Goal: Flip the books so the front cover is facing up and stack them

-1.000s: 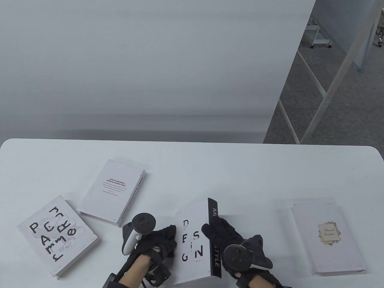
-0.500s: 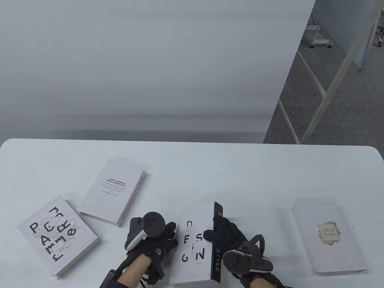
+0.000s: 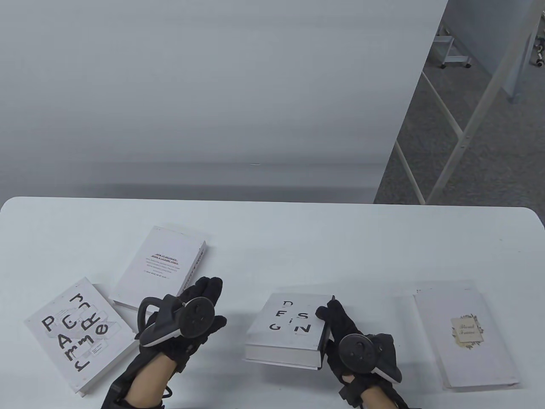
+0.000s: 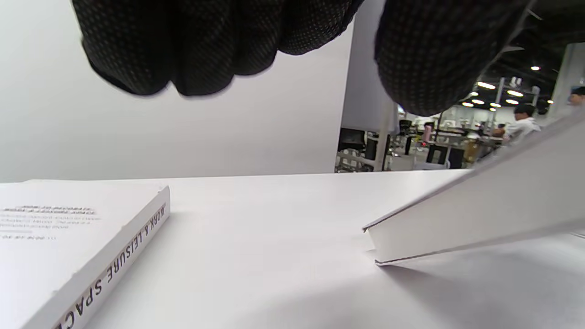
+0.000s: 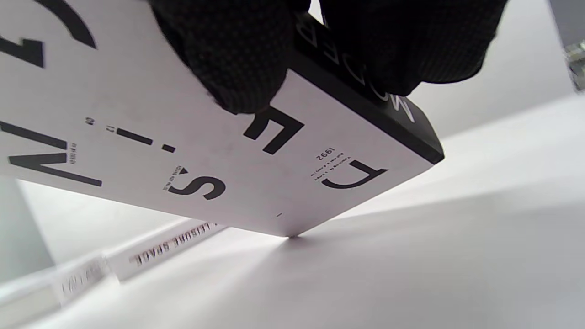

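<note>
The white "DESIGN" book (image 3: 289, 326) with a black spine lies front cover up at the table's near middle, tilted, with its left edge on the table and its right side raised. My right hand (image 3: 328, 311) grips its spine edge, thumb on the cover and fingers on the spine (image 5: 365, 98). The book's cover fills the right wrist view (image 5: 183, 137). My left hand (image 3: 204, 298) is open and empty, hovering left of the book beside the "Work & Leisure Space" book (image 3: 157, 272). In the left wrist view my fingers (image 4: 183, 45) hang above the table, and the tilted book's edge (image 4: 480, 214) is at the right.
A white book with scattered black letters (image 3: 81, 332) lies at the near left. A white book with a small floral label (image 3: 466, 334) lies at the right. The "Work & Leisure Space" book (image 4: 68, 237) lies with small text facing up.
The DESIGN book, held up on edge by both hands, has come down cover up. My left hand has let go and moved left. My right hand still grips the spine.
</note>
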The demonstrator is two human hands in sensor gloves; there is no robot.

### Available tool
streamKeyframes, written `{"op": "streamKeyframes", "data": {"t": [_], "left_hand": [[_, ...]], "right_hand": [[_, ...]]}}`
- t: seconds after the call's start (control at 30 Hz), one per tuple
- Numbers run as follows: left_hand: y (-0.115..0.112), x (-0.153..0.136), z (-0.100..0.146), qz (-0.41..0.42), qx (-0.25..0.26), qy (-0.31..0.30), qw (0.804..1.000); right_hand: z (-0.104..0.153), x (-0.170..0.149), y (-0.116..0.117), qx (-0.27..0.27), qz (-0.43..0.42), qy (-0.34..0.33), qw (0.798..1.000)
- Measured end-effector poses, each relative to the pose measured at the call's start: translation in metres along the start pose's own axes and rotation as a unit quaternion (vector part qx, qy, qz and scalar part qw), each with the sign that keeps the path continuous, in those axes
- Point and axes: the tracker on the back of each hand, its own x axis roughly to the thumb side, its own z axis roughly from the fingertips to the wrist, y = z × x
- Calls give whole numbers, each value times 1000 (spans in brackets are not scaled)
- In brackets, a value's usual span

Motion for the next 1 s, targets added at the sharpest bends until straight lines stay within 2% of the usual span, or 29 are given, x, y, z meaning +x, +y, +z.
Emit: {"op": "streamKeyframes", "data": {"t": [0.17, 0.37, 0.43, 0.63, 0.7, 0.77, 0.83, 1.0], "left_hand": [[17, 0, 12, -44, 16, 0, 999], [35, -10, 25, -45, 26, 13, 999], [39, -13, 29, -43, 27, 21, 998], [49, -23, 37, -13, 29, 28, 999], [52, -24, 40, -13, 32, 31, 999], [55, -26, 41, -7, 40, 30, 999], [57, -27, 43, 4, 44, 30, 999], [51, -30, 41, -3, 27, 37, 999]], "right_hand": [[-1, -7, -4, -15, -125, 74, 989], [-22, -17, 8, 2, -259, 148, 954], [-33, -21, 18, 14, -302, 171, 938], [-78, -32, 51, 39, -419, 258, 869], [-93, -35, 66, 61, -478, 277, 831], [-105, -35, 77, 61, -511, 297, 804], [-117, -36, 88, 51, -514, 310, 798], [-143, -34, 110, 41, -542, 346, 764]]}}
